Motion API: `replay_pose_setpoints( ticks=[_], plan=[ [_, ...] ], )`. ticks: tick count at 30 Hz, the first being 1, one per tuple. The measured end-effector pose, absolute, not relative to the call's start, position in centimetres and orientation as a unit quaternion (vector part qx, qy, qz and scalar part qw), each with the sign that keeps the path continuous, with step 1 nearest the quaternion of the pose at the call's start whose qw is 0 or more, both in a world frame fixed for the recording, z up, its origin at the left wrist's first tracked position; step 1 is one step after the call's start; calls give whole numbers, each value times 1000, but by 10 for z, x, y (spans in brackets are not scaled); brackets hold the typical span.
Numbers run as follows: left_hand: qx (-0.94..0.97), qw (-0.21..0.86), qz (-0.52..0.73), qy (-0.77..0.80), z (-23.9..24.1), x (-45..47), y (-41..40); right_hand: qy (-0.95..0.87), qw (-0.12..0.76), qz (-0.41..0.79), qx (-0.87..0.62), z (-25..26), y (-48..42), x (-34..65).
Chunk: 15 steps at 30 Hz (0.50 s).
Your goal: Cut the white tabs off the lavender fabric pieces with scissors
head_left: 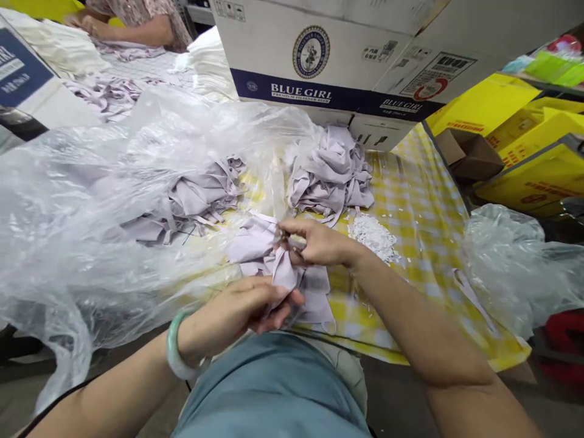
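My left hand (260, 304), a pale green bangle on its wrist, pinches a pale lilac fabric piece (283, 271) between thumb and fingers. Just above it, my right hand (314, 242) is closed around small dark metal snips (298, 243), mostly hidden by the fingers, at the upper edge of that piece. More lilac fabric (317, 295) lies flat beneath both hands. Beyond the right hand stands a crumpled heap of lilac pieces (331, 173). Another lilac pile (201, 194) lies to the left, partly under clear plastic.
Clear plastic sheeting (114, 164) spreads over the left side. Small white scraps (374, 237) lie on the yellow checked tablecloth (424, 201). A large carton (314, 61) stands at the back, with yellow boxes (524, 176) at right. Across the table, another person's arm (146, 33) rests near fabric.
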<state>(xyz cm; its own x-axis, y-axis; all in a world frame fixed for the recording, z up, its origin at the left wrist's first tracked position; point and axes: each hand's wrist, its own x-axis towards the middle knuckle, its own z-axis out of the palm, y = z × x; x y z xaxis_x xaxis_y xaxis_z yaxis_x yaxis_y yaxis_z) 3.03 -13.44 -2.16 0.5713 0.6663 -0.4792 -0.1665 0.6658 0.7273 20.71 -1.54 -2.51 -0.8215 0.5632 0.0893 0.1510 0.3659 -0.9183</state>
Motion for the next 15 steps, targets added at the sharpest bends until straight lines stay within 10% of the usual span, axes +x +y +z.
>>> replay_pose_setpoints(
  ticks=[9,15],
  plan=[
    [86,882,357,294,-44,33,-130,-655,506,449,-337,-29,-38,206],
    [254,802,395,371,-41,32,-127,-690,328,475,-436,-53,-53,244]
  ],
)
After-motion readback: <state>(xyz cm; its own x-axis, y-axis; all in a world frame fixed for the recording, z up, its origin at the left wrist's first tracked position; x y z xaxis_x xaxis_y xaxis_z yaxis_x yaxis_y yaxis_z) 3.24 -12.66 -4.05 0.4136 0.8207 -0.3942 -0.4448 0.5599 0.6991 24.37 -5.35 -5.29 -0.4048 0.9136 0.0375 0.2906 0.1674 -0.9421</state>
